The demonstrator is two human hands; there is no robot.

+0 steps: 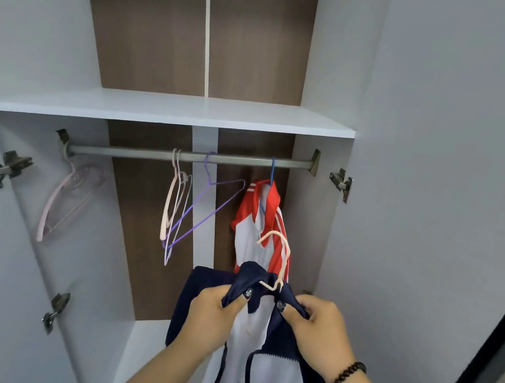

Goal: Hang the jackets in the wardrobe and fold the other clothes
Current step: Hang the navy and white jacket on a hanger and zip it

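Note:
A navy and white jacket (263, 373) hangs in front of me on a cream hanger (280, 261) whose hook points up, free of the rail. My left hand (213, 310) grips the left side of its navy collar. The right side of the collar is pinched by my right hand (322, 329). Behind it, a red and white jacket (259, 225) hangs on a blue hanger from the right end of the grey wardrobe rail (139, 153).
Bare hangers hang on the rail: a pink one (59, 202) at the far left, pale ones (173, 199) and a purple one (210, 198) in the middle. A white shelf (171, 110) runs above the rail. Both wardrobe doors stand open at the sides.

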